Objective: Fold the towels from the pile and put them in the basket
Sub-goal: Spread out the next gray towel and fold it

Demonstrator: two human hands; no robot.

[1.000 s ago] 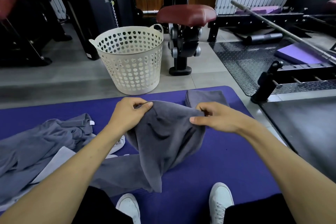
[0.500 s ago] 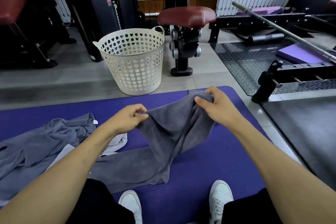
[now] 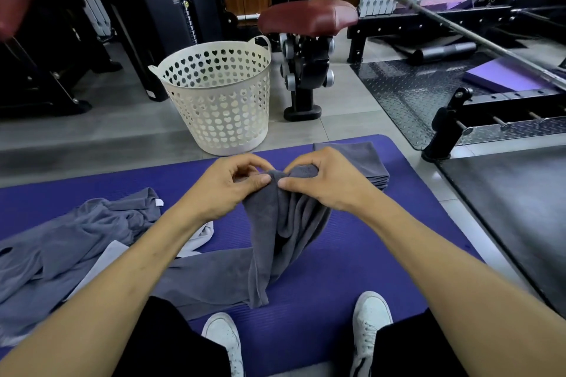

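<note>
1. Progress: one folded towel point(image 3: 364, 159) already lies flat on the mat point(image 3: 352, 254), right of centre in the frame. The basket point(image 3: 219, 101), upper centre, looks empty through its holes, though its floor is not fully visible. So, by my judgement, the task is early.
2. Left to do: the pile point(image 3: 70, 242) at the left edge is loose and crumpled; it needs folding, and everything must go into the basket.
3. Towel in hand: the grey towel point(image 3: 281, 223) is at frame centre, lifted at its top, its lower end trailing onto the mat.
4. Grip: the left hand point(image 3: 226, 190) and right hand point(image 3: 327, 180) each pinch the towel's top edge, thumbs nearly touching.
5. Axis: the towel hangs bunched, its long axis running top to bottom in the frame, pinched end up.
</note>
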